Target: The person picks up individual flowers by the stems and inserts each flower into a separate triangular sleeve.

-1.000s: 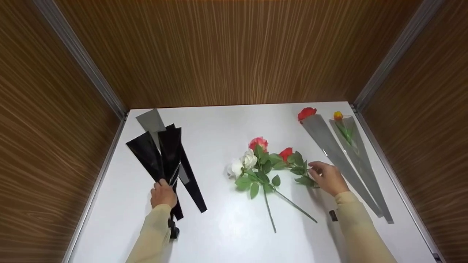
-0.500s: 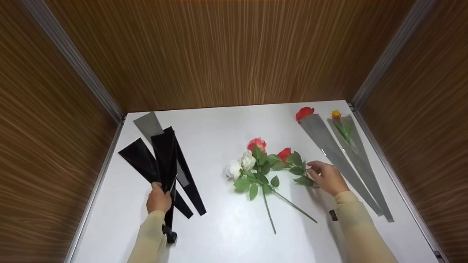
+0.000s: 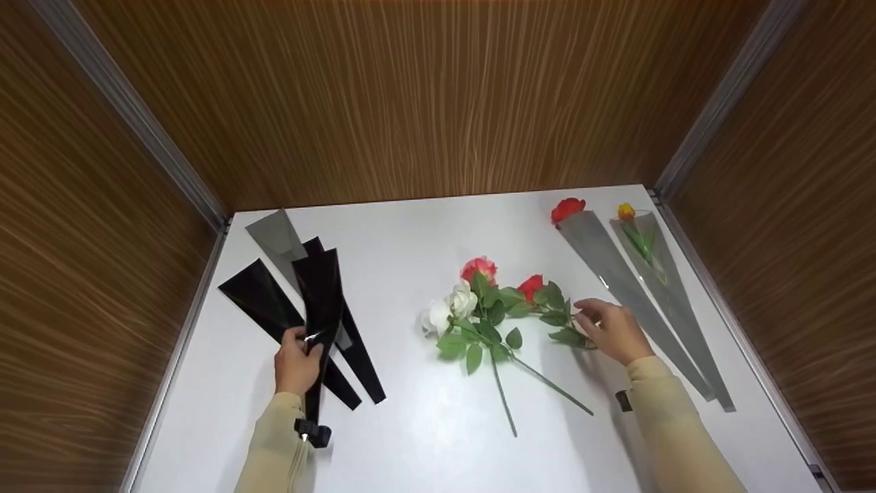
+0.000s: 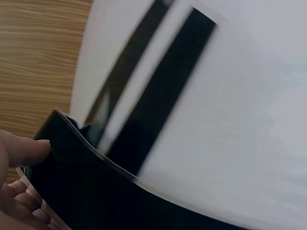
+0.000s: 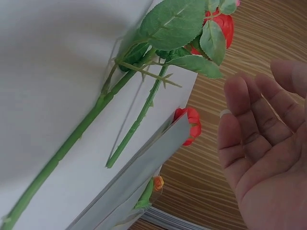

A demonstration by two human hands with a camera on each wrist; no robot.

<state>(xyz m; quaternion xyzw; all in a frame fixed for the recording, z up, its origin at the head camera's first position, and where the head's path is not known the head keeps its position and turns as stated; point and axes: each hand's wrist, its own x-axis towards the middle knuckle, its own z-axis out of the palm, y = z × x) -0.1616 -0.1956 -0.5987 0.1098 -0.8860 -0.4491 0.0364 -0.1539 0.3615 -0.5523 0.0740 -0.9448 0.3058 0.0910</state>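
My left hand [image 3: 296, 366] grips a long tapering black flower sleeve [image 3: 321, 287] by its narrow part, thumb on one face. In the left wrist view the thumb [image 4: 33, 151] presses on the dark film, with fingers curled behind it. Beneath lie another black sleeve [image 3: 260, 294], a further dark one [image 3: 363, 359] and a grey sleeve [image 3: 277, 239]. My right hand [image 3: 614, 333] hovers at the leafy end of a red rose [image 3: 531, 288], fingers loosely bent. Its palm [image 5: 276, 187] shows nothing held in the right wrist view.
White roses [image 3: 462, 300] and a pink rose [image 3: 480, 268] lie mid-table, stems toward the front. At right lie a red flower [image 3: 569, 210] in a grey sleeve [image 3: 609, 287] and an orange tulip [image 3: 625, 211] in a clear sleeve [image 3: 674, 308]. Wood-grain panels [image 3: 438, 103] enclose the white table.
My left hand has lifted one black sleeve and turned it, separating it from the black sleeve at left, which now lies on the table. My right hand has stayed nearly still.
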